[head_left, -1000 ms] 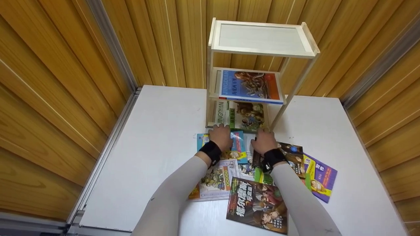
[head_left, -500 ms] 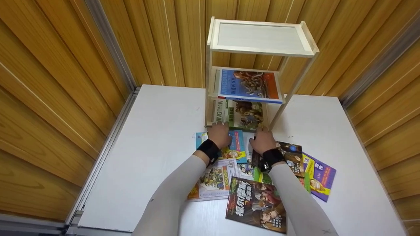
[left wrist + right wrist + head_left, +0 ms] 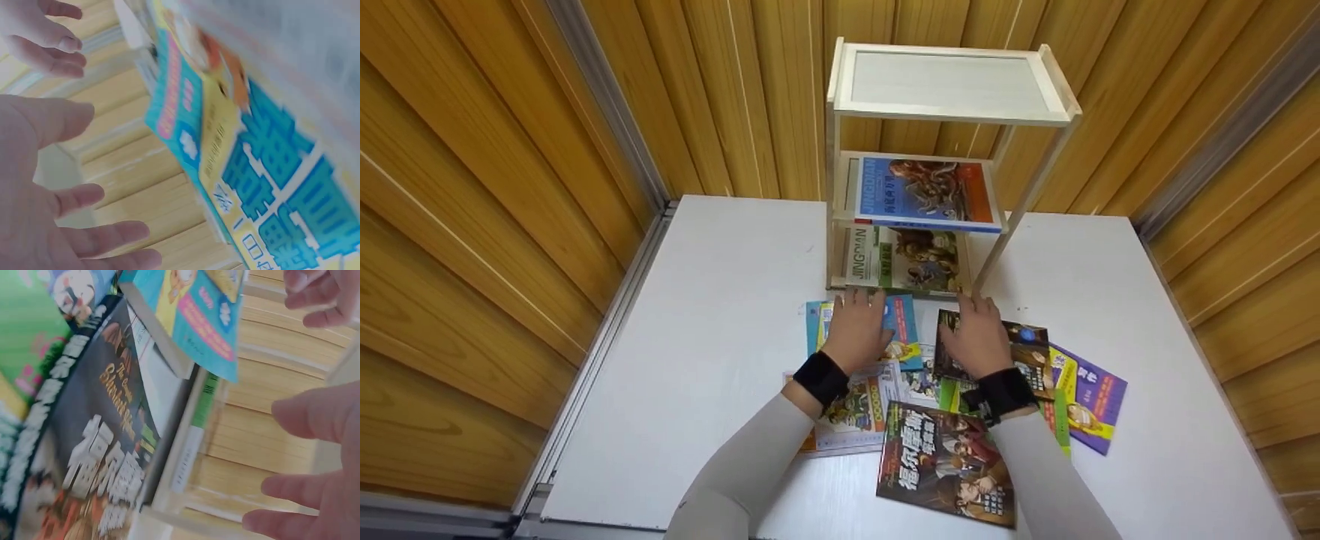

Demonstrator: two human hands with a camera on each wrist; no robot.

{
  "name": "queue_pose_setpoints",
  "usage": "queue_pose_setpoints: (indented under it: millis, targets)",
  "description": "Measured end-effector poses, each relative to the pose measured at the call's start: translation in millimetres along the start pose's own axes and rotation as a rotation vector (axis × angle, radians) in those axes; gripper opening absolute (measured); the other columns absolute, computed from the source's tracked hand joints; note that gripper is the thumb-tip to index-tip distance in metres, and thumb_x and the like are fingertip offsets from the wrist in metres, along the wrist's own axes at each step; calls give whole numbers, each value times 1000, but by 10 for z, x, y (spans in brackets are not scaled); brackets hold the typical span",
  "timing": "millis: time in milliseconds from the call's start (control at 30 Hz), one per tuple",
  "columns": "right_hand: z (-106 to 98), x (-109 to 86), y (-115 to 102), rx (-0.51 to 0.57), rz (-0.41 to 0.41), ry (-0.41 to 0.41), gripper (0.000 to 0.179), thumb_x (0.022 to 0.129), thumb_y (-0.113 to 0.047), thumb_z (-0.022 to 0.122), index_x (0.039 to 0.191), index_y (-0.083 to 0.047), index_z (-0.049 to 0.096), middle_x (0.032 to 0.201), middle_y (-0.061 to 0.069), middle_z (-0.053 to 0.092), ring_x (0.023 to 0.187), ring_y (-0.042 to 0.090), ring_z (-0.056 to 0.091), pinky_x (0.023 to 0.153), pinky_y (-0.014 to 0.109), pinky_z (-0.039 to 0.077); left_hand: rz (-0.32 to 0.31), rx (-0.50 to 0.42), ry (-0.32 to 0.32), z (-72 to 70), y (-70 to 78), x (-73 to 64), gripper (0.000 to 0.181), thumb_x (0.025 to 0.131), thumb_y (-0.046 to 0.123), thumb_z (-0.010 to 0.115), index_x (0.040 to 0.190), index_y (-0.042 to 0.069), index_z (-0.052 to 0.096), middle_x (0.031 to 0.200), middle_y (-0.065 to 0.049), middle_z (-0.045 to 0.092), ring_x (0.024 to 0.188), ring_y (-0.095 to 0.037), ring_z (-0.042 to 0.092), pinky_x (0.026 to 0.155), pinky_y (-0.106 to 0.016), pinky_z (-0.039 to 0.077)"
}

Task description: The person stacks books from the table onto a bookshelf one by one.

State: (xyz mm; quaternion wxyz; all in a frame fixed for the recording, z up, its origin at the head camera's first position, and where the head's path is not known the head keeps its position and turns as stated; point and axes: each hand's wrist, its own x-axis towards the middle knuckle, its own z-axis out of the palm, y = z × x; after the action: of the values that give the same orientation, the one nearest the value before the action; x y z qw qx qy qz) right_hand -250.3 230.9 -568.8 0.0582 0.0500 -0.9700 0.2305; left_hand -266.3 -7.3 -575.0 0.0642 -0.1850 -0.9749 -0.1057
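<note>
White table [image 3: 720, 300], left hand [image 3: 855, 334] partly hiding blue book [image 3: 905, 319], right hand [image 3: 981, 341] partly hiding dark book [image 3: 1031, 356], fingers apart

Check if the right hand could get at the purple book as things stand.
Probably yes: the right hand holds nothing, and the purple book lies nearby with its outer part uncovered. The dark book between them lies flat.

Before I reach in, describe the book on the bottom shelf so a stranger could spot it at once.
Find the pale wooden rack standing on the white table. On its lowest level lies the bottom book, cover up. Its green-and-white cover sets it apart from the blue and orange-red book one level up.
</note>
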Motion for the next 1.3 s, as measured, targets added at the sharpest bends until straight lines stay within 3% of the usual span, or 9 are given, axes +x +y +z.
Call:
queue_pose_setpoints:
  millis: [133,300,433,600,767,1000,1300]
  targets:
    - [-168,-203,61,-3,20,4,75,105,-35,65,162,5,36,166,41,27,153,64,24,123,73,25,-22,21,-37,-81,24,-207,83,100,60,66,159,7,43,155,-29,52,148,-47,48,118,-59,45]
    - [-296,-469,149,-39,36,50,78,107,-40,61,163,6,31,167,42,20,154,65,17,125,74,16,-61,41,-18,-172,14,-418,94,100,72,54,167,9,33,165,-32,39,157,-52,32,123,-62,37]
    - [-195,-731,188,-42,76,43,81,107,-43,62,165,3,29,170,40,14,156,64,12,123,78,13,-106,-1,-26,-130,-3,-649,96,100,75,52,168,11,31,169,-32,31,159,-56,20,123,-72,28]
    - [58,-957,172,-72,101,-12,87,105,-50,63,167,0,27,172,37,9,157,63,11,121,79,17,-145,-36,-26,-5,-2,-888,98,96,74,60,167,11,34,168,-33,33,158,-58,22,119,-78,26]
    - [188,-1047,146,-118,85,0,90,103,-55,64,167,-2,28,171,38,12,154,65,17,120,78,21,-192,-42,29,53,18,-979,100,94,75,62,167,12,34,168,-35,30,157,-59,24,119,-78,27]
    - [195,-1121,160,-118,92,5,93,102,-53,67,167,-1,26,171,40,11,154,66,16,119,79,21,-276,-86,32,90,43,-1071,104,93,75,64,170,15,28,170,-36,24,159,-59,17,120,-79,23]
    - [133,-1144,142,-92,112,-9,92,103,-56,64,168,-3,25,171,38,10,155,65,13,118,82,17,-235,-77,14,115,115,-1095,101,96,72,62,170,14,27,169,-35,26,158,-59,19,118,-81,25]
